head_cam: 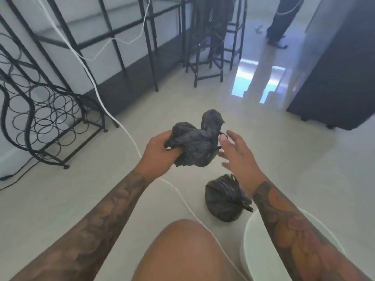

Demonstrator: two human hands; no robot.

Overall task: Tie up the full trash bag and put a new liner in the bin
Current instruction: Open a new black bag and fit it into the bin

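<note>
Knee point(182, 252) fills the bottom edge, bare and cut off by the frame. Just right of it, the white bin point(249, 240) is mostly hidden under the right forearm, so its inside is impossible to read. Next out, the tied trash bag point(223, 201) sits on the pale floor point(81, 199) touching the bin's far-left rim, its knotted neck pointing right and toward us. A white cable point(129, 136) snakes past on the left. Up in the air now: left hand point(160, 151) is clenched around a crumpled black liner point(194, 142), a wad with one lobe poking up and away; its long axis is hard to call. Right hand point(235, 157), fingers spread, hovers just beside the wad's right side, gripping nothing. Far left, a wire wine rack point(46, 118); far back, black stools point(209, 63) and someone's legs point(282, 19), blurred.
</note>
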